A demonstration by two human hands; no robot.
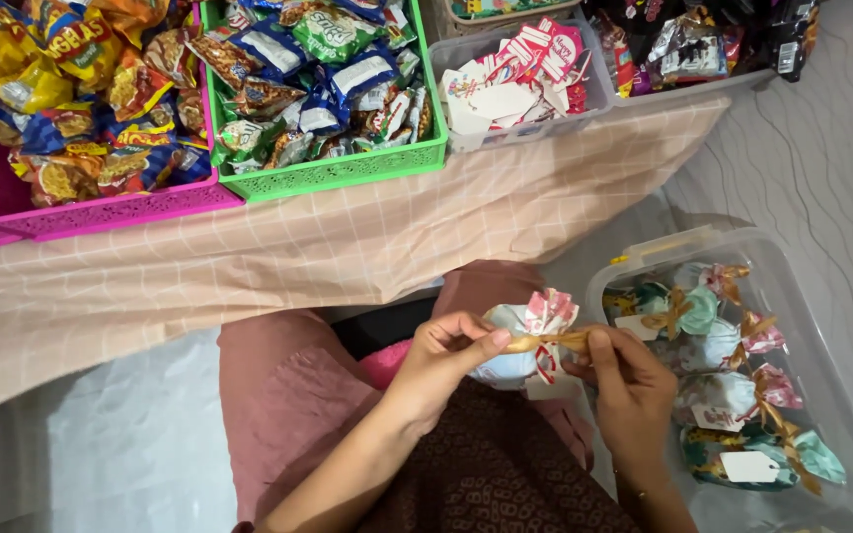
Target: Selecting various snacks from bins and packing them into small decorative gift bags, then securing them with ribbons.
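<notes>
Both hands' fingers pinch a gold ribbon taut atop a pale blue wrapped gift pouch, left hand opposite right hand.

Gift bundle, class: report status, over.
Left hand and right hand both pinching gold ribbon. Gift bundle held over lap, ribbon at its neck. Clear bin of finished bundles alongside; nothing blocking.
</notes>
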